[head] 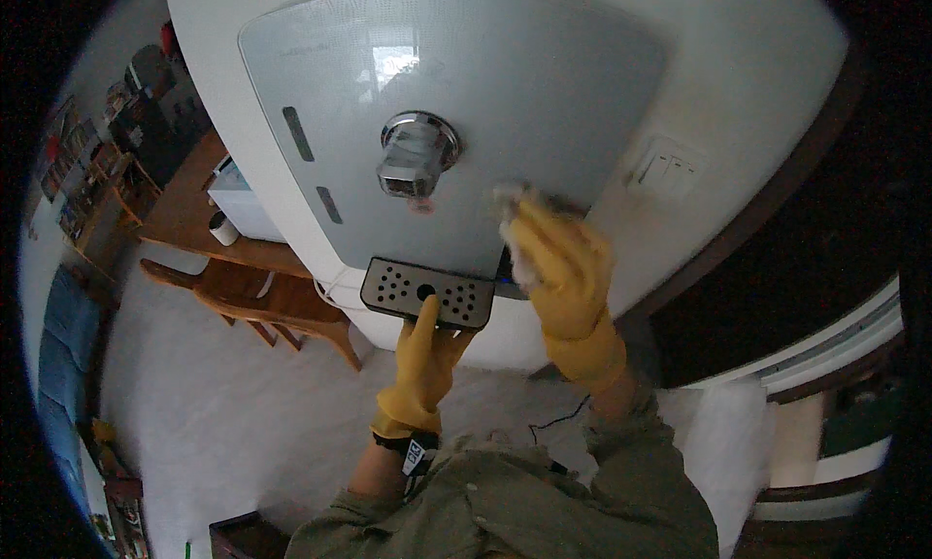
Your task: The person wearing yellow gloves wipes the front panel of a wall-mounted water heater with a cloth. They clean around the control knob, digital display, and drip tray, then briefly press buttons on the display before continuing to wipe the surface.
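Observation:
A wall-mounted water dispenser with a glossy grey front panel (524, 100) faces me. Its chrome spout (415, 155) juts from the middle. My left hand (422, 377), in a yellow rubber glove, grips a drip tray (451, 293) with a perforated top below the panel. The left thumb lies over the tray's top near its central hole, and the other fingers are underneath. My right hand (568, 275), also gloved in yellow and blurred, has a whitish cloth (517, 246) in its fingers, close to the panel's lower right part. Whether the cloth touches the panel cannot be told.
Right of the dispenser is a wall switch plate (664, 167). On the left, a wooden table (182, 209) bears a white box (247, 202) and a cup (223, 229), with a wooden chair (269, 289) beside it. A dark cord (557, 419) lies on the pale floor.

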Motion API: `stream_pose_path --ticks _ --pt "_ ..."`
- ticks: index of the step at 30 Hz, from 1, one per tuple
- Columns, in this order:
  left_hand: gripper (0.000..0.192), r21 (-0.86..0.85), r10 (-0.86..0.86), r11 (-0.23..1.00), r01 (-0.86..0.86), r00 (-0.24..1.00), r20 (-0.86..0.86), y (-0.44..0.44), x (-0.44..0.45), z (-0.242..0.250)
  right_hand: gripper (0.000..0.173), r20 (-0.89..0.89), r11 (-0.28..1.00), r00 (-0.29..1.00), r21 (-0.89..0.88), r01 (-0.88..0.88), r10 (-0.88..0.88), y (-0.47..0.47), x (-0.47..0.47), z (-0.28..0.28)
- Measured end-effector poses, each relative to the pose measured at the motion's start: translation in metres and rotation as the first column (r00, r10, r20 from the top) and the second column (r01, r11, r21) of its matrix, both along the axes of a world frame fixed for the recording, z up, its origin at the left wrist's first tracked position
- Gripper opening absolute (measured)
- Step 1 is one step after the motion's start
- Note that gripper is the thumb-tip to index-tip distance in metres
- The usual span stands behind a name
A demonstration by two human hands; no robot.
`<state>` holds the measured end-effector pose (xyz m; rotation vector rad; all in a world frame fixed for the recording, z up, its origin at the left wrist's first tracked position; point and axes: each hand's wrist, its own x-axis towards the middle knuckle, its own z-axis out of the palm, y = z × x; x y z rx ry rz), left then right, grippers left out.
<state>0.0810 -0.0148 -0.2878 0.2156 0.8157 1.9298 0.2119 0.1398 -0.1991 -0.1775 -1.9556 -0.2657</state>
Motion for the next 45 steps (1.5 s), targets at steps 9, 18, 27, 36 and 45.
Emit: stream_pose_path --ticks 9,18,27,36,45 --pt "0.045 -0.035 0.013 0.999 -0.013 1.0 0.002 0.0 0.002 0.001 0.032 0.096 0.987 0.992 -0.145 -0.071 0.085 -0.018 0.003 -0.065" --pt "0.047 -0.009 -0.009 1.0 0.009 1.0 -0.011 -0.002 0.001 0.002 0.035 0.017 0.989 0.991 -0.066 0.13 -0.129 0.003 -0.001 0.019" --pt "0.047 0.008 -0.007 1.0 0.007 1.0 -0.02 -0.003 0.003 0.005 0.041 0.377 0.955 0.917 -0.2 0.22 -0.133 -0.021 0.008 -0.036" --pt "0.046 -0.002 0.018 1.0 -0.018 1.0 0.013 0.001 0.004 0.005 0.04 0.153 0.903 0.987 -0.428 0.023 0.047 -0.017 0.008 -0.054" --pt "0.044 0.011 0.022 1.0 -0.021 0.997 -0.076 -0.001 0.006 0.008 0.036 0.039 0.963 0.985 -0.209 0.171 -0.167 0.0 0.009 0.025"
